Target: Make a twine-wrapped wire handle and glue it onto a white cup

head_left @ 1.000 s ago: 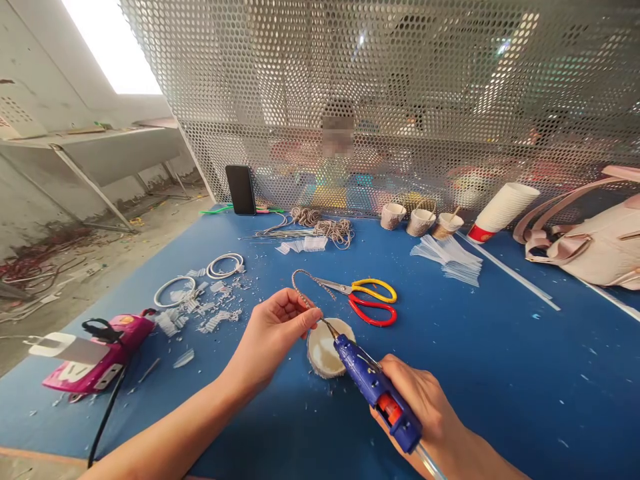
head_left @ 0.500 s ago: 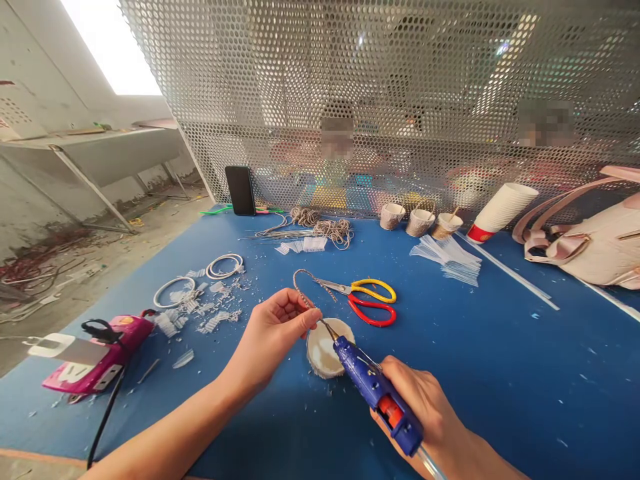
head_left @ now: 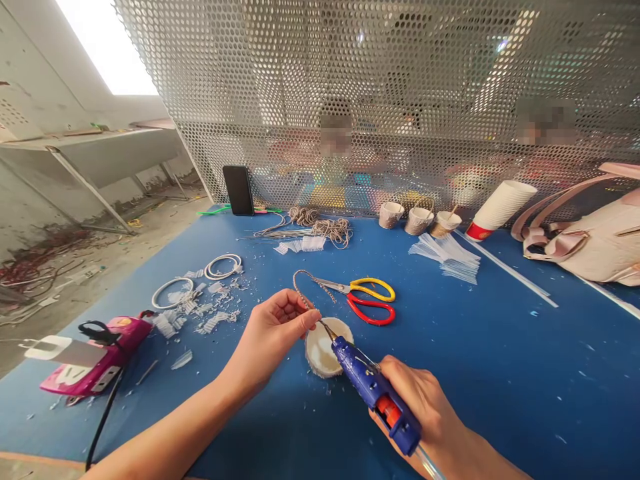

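Note:
Between the fingertips of my left hand (head_left: 277, 327) is one end of a short braided cord (head_left: 299, 288); its free part loops up and over toward the scissors. My right hand (head_left: 420, 403) is wrapped round a blue hot glue gun (head_left: 373, 387), with a clear glue stick (head_left: 429, 463) coming out of its rear. The gun's nozzle points at the cord end by my left thumb, at or very near it. Below the nozzle stands a small pale round cup (head_left: 320, 357), partly hidden by the gun. Scissors (head_left: 373, 301) with yellow and red handles lie just beyond.
A pink power strip (head_left: 83, 373) with a white charger is at left, near white rings (head_left: 173, 293) and plastic scraps. Along the perforated metal screen (head_left: 280, 87) are a phone (head_left: 239, 191), cord bundles (head_left: 335, 230), small cups (head_left: 419, 220), stacked paper cups (head_left: 503, 208) and a bag (head_left: 595, 230).
Hardly anything differs. The view has shifted very slightly; both hands keep their hold on the cord and the glue gun, the nozzle still at the cord end.

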Action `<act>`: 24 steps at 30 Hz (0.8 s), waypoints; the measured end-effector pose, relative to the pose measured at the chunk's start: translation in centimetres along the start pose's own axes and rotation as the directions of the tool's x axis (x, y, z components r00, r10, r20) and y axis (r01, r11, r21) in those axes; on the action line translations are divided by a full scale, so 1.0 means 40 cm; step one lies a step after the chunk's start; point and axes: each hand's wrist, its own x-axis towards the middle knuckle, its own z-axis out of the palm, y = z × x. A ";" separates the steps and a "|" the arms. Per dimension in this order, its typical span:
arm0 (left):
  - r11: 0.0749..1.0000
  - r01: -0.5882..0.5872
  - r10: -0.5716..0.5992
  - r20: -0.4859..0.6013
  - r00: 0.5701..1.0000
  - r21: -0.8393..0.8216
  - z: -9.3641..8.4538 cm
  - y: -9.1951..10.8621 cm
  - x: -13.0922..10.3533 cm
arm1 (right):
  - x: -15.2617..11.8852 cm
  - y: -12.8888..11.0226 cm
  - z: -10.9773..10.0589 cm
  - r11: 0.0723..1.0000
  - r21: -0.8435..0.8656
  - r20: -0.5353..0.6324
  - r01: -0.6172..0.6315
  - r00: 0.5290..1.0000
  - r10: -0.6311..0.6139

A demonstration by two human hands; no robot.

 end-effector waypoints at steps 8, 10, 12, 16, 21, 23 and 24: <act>0.997 0.042 -0.040 0.026 0.999 -0.072 -0.006 0.004 0.005 | 0.003 0.013 0.003 0.999 0.002 -0.027 0.037 0.999 -0.037; 0.995 0.057 -0.053 0.042 0.998 -0.087 -0.009 0.003 0.007 | 0.005 0.011 -0.001 0.999 0.003 -0.027 0.036 0.999 -0.036; 0.993 0.067 -0.061 0.058 0.996 -0.095 -0.012 0.001 0.010 | 0.010 0.005 -0.007 1.000 0.009 -0.026 0.025 0.999 -0.024; 0.993 0.065 -0.057 0.080 0.995 -0.100 -0.019 -0.005 0.018 | 0.021 -0.011 -0.023 1.000 0.016 -0.058 -0.020 0.998 0.021; 0.997 0.052 -0.046 0.114 0.992 -0.053 -0.020 -0.006 0.021 | 0.021 -0.018 -0.042 0.994 0.011 -0.096 -0.105 0.990 0.105; 0.999 0.039 -0.038 0.118 0.992 -0.012 -0.020 -0.007 0.020 | 0.017 -0.017 -0.054 0.992 0.016 -0.090 -0.128 0.988 0.129; 0.999 0.032 -0.033 0.117 0.993 0.009 -0.020 -0.007 0.020 | 0.014 -0.016 -0.061 0.990 0.024 -0.081 -0.141 0.986 0.143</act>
